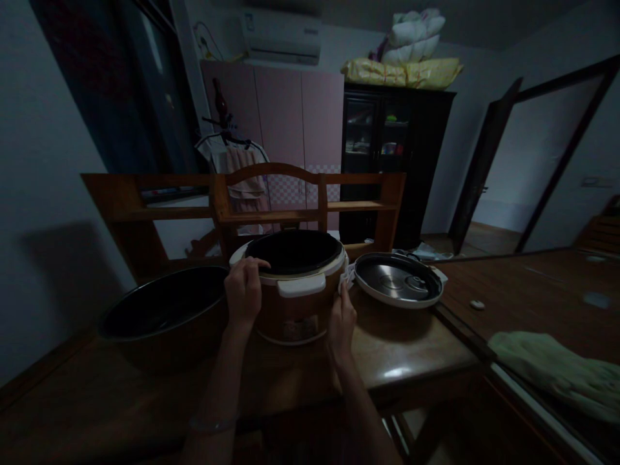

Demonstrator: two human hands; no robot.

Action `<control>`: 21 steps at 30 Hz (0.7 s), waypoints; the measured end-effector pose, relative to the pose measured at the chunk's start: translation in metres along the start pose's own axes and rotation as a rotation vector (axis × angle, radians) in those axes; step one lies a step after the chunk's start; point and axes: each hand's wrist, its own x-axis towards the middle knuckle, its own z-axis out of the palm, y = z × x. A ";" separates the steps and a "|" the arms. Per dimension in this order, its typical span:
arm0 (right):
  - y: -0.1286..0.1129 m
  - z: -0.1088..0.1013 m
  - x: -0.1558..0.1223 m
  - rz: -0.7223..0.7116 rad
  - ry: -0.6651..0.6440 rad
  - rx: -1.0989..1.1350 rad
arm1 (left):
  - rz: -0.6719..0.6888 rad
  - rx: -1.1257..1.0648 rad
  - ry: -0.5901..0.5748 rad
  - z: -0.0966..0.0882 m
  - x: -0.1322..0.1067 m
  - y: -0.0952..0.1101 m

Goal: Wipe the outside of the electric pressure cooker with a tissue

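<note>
A brown and white rice cooker (272, 310) stands on the wooden table without its lid, its dark inside facing up and a white handle at its front. My left hand (245, 290) is closed on the cooker's left front rim, index finger lying along the edge. Against the cooker's right side, my right hand (343, 320) presses a small white cloth (347, 276), of which only a part shows. To the left rests a large dark inner pot (159, 323). The round lid (387, 278) lies on the right with its metal inner face up.
A wooden shelf frame (271, 216) rises behind the cooker. On the right, a lower wooden surface (533, 284) carries a small white object (477, 304) and a pale green cloth (552, 365). The table's front edge (411, 381) is close to me.
</note>
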 end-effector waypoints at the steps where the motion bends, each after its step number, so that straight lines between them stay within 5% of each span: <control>1: 0.001 0.002 -0.005 0.003 -0.002 0.016 | -0.001 0.002 -0.003 0.000 0.000 0.000; 10: 0.018 0.001 -0.040 0.021 -0.142 0.024 | 0.007 0.004 0.012 0.001 0.000 0.000; 21: -0.017 -0.003 0.001 -0.155 -0.154 -0.018 | 0.010 0.005 0.006 0.000 0.000 0.002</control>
